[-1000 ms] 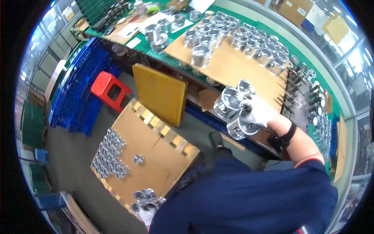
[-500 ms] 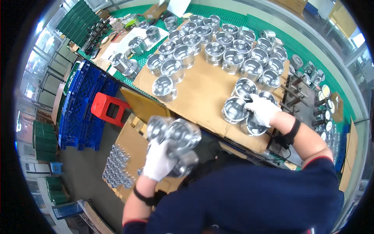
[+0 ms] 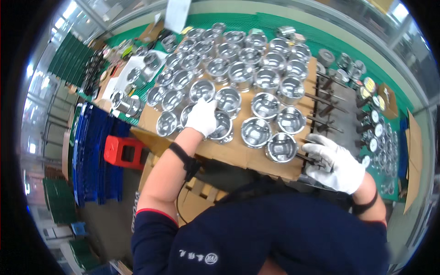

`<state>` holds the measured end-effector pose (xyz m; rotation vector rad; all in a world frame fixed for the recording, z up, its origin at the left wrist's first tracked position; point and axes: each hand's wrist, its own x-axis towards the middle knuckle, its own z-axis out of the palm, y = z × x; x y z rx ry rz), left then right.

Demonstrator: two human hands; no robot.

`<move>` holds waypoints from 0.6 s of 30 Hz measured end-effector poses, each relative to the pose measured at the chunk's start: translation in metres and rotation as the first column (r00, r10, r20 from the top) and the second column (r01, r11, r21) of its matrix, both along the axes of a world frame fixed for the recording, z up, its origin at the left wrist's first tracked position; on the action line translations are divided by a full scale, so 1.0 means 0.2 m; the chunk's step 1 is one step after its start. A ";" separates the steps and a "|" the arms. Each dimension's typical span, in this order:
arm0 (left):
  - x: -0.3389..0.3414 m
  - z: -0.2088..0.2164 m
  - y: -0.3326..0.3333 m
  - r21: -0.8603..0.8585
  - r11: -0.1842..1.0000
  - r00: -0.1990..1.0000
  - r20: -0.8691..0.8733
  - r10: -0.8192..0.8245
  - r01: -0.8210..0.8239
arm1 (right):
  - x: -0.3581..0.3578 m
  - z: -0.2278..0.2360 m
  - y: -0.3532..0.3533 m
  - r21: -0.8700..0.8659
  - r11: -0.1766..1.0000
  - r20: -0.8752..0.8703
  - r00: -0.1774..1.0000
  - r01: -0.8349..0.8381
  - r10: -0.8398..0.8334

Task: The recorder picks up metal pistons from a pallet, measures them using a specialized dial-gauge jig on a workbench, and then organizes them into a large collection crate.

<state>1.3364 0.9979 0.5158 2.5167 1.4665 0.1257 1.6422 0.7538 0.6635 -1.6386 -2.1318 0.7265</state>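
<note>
Dozens of cup-shaped metal parts (image 3: pixel 256 132) crowd a cardboard sheet (image 3: pixel 238 155) on a green-topped bench (image 3: pixel 268 22), most standing hollow side up with their bare, shiny interiors showing. A small cardboard box (image 3: pixel 387 101) sits at the bench's right; its contents cannot be made out. Half a second earlier, the left hand carried a cluster of parts off the sheet's front edge while the right gripped others at the near right corner; now parts stand at both spots, and the right hand has come away. The gloved left hand (image 3: pixel 201 118) reaches down amid a group of parts, touching them, its fingertips partly hidden; whether it grasps any cannot be told. The gloved right hand (image 3: pixel 337 165), released, holds nothing, fingers spread and loosely curved beside the nearest part and a rod-studded metal fixture (image 3: pixel 337 103).
</note>
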 end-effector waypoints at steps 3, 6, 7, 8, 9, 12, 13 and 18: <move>0.11 0.01 0.01 0.071 0.997 1.000 -0.012 -0.019 0.020 | 0.01 -0.10 -0.21 0.182 0.983 0.041 0.998 0.033 -0.041; 0.09 0.14 -0.03 -0.050 0.997 0.987 0.154 -0.053 0.061 | -0.04 -0.18 -0.40 0.175 0.981 -0.152 0.987 0.079 -0.052; 0.03 0.12 -0.03 0.034 0.986 0.963 0.211 -0.164 0.161 | -0.08 -0.14 -0.44 -0.020 0.996 -0.187 0.978 0.085 -0.088; 0.15 0.31 -0.20 -0.046 0.977 0.835 0.530 -0.151 0.206 | -0.08 -0.14 -0.51 -0.010 0.991 -0.082 0.988 0.132 -0.132; 0.21 0.49 -0.37 0.018 0.970 0.797 0.565 -0.211 0.244 | -0.10 -0.15 -0.59 -0.018 0.986 -0.049 0.984 0.168 -0.169; 0.23 0.99 -0.99 0.034 0.796 0.510 0.751 -0.419 0.605 | -0.17 -0.14 -0.85 -0.094 0.942 -0.047 0.944 0.321 -0.327; 0.11 1.08 -1.13 0.171 0.670 0.375 0.717 -0.588 0.723 | -0.24 -0.14 -0.91 -0.084 0.948 -0.057 0.948 0.308 -0.313; 0.06 1.48 -1.41 0.086 -0.070 -0.111 0.815 -0.569 0.994 | -0.34 -0.14 -1.25 -0.266 0.900 0.049 0.937 0.346 -0.346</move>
